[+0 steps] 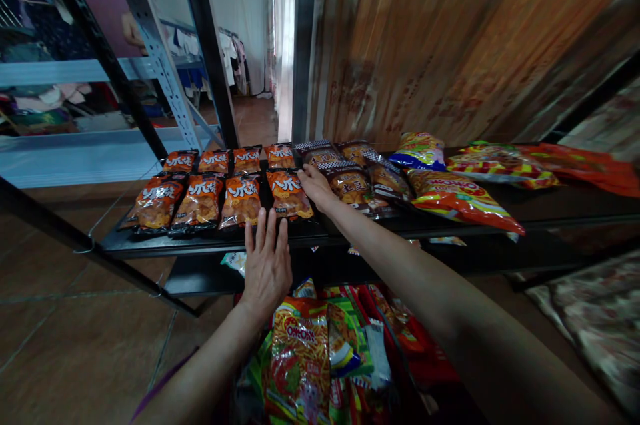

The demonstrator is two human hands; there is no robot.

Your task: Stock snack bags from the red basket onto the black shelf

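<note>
Two rows of orange snack bags (240, 197) stand on the left part of the black shelf (165, 243). My left hand (267, 272) is in front of them with its fingers spread, the fingertips by the front row's lower edge, holding nothing. Beside the rightmost orange bag, my right hand (316, 186) has its fingers closed at the left edge of a brown snack bag (350, 186). Its fingertips are partly hidden. More brown bags lie around it, one slanted (387, 175) to its right.
Further right lie a yellow-and-blue bag (419, 150), a red-and-yellow bag (463, 197) and other red packets (590, 165). Below the shelf, a red container (425, 358) holds several mixed snack packets (300, 345). Black posts (205, 45) rise behind; a lower shelf (200, 276) juts out underneath.
</note>
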